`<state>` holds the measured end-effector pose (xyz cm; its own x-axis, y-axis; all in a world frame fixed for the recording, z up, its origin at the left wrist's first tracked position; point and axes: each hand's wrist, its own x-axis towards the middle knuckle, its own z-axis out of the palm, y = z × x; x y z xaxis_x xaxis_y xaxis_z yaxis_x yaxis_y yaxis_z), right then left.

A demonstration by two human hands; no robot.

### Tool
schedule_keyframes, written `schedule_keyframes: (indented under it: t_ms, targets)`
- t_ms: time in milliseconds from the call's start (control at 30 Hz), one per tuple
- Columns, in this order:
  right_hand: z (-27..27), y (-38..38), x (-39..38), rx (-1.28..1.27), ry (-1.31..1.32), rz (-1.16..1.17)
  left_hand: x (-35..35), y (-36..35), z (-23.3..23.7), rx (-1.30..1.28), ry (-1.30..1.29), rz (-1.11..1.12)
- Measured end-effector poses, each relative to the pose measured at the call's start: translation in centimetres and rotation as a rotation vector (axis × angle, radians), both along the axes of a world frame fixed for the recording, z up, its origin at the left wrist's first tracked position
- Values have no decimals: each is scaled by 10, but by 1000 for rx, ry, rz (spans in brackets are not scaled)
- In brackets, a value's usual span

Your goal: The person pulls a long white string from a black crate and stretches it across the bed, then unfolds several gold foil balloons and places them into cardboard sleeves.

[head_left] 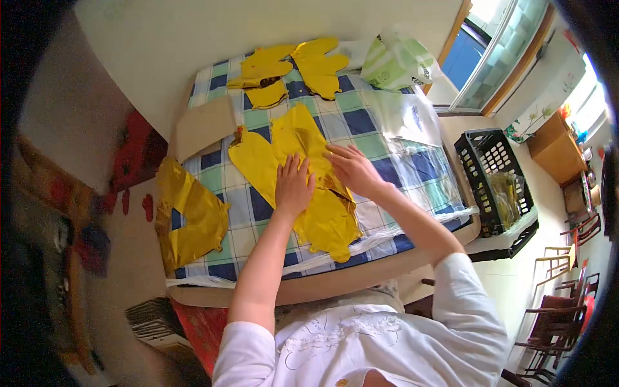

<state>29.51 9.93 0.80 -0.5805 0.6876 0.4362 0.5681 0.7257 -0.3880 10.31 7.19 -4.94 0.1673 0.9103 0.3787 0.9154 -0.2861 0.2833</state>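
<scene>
A flat, shiny gold foil piece, looking like a deflated foil balloon (298,126), lies across the middle of the checked cloth (393,184). My left hand (294,184) rests flat on it with the fingers extended. To its right, my right hand (354,171) lies on the foil's right side, fingers stretched out. Creases and folds in the foil show below and between the hands. Another gold foil piece (193,238) hangs near the table's left front edge. Two more, a left foil piece (265,62) and a right foil piece (319,64), lie at the back.
A tan cardboard sheet (206,129) lies at the left. A green and white plastic bag (396,61) stands at the back right, with clear plastic (409,119) in front. Beside the table's right edge is a black crate (474,161). Stacked cardboard (158,322) sits lower left.
</scene>
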Motion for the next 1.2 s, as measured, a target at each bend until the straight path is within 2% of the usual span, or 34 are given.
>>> schedule_keyframes:
  t_ms: [33, 133, 233, 267, 367, 467, 567, 667, 767, 800, 900, 933, 1033, 1133, 1200]
  targets:
    - [-9, 13, -14, 83, 7, -31, -1, -1, -1, 11, 12, 2]
    - [-47, 32, -34, 54, -214, -123, -1, 1, -2, -98, -4, 18]
    - [-57, 32, -33, -27, -234, -116, -9, 5, -1, 15, -207, -33]
    - [-59, 33, -33, -16, -207, -114, -15, 8, -3, 176, -269, 46]
    - [-54, 30, -32, -32, -157, -83, -48, 12, -2, 447, -412, 527]
    - [-61, 31, -32, 15, -163, -90, -98, 31, -5, -102, -847, 716]
    - [-55, 30, -32, 1, -173, -92, -104, 32, -5, -128, -906, 582]
    - [-49, 28, -32, -15, -196, -102, -94, 27, 8, -289, -1029, 504]
    - [-51, 27, -32, -20, -209, -113, -77, 36, 16, -307, -1111, 615]
    - [-53, 28, -32, -20, -209, -117, -68, 28, 39, -334, -1239, 573]
    - [-60, 32, -31, 10, -216, -105, -64, 32, 43, -414, -1653, 408]
    - [-63, 34, -31, 9, -205, -105, -61, 29, 42, -398, -1778, 278]
    - [-66, 33, -31, 5, -186, -105, -60, 34, 30, -402, -1891, 198]
    - [-63, 31, -31, 14, -193, -110, -48, 18, 49, -436, -1966, -87]
    - [-63, 32, -32, 18, -190, -114, -40, 19, 45, -411, -1662, -183]
